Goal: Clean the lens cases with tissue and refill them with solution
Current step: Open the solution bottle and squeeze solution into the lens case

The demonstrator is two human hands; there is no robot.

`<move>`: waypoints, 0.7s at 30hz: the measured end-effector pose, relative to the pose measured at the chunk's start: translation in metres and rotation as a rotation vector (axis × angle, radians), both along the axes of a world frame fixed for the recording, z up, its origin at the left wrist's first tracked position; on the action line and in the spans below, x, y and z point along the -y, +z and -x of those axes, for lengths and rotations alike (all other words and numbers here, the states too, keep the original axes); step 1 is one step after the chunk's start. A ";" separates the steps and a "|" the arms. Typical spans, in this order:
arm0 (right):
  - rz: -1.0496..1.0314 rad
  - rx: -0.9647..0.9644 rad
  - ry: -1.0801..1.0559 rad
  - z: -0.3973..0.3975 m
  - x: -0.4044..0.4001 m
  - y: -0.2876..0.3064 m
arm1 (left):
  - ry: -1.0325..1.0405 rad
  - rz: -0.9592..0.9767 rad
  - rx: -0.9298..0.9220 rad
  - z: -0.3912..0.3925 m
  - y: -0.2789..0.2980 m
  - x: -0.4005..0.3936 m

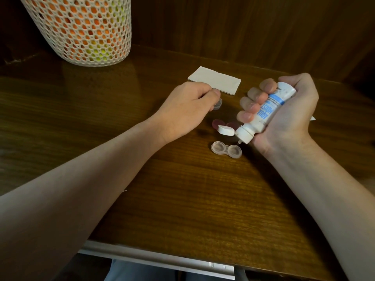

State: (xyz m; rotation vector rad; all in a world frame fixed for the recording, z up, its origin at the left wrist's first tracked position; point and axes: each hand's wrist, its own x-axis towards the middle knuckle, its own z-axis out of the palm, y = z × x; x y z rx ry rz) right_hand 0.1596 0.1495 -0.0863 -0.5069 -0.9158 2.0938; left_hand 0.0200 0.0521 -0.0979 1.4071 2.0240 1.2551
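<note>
A: Right hand (284, 112) is wrapped tight round the solution bottle (265, 114), fingers curled over the blue label, bottle tipped nozzle-down. Its flip cap (225, 130) hangs open to the left.

B: And the nozzle?

A: Just above the right-hand well of the clear lens case (226, 149), which lies flat on the table (182, 199), both wells uncovered. Can't tell if liquid is in them.

B: The left hand?

A: Left hand (186, 110) sits farther back and to the left, fingers curled in, pinching a small clear piece (217, 103) against the tabletop. Mostly hidden under the fingers, so what it is exactly, I can't say.

B: Lids?

A: Two reddish round caps (217, 123) lie between the hands, partly behind the flip cap.

B: Tissue?

A: A folded white tissue (215, 80) lies flat on the far side, just beyond the left hand.

B: The surroundings?

A: Dark glossy wood-grain tabletop, metal trim along the near edge. Dark wood panelling (263, 27) behind. Far left, a white mesh basket (85, 29) with orange and yellow-green showing through the holes.
</note>
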 end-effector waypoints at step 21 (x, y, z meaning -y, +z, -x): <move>0.046 -0.051 -0.014 0.000 0.001 0.002 | -0.008 -0.006 0.023 0.001 0.001 0.001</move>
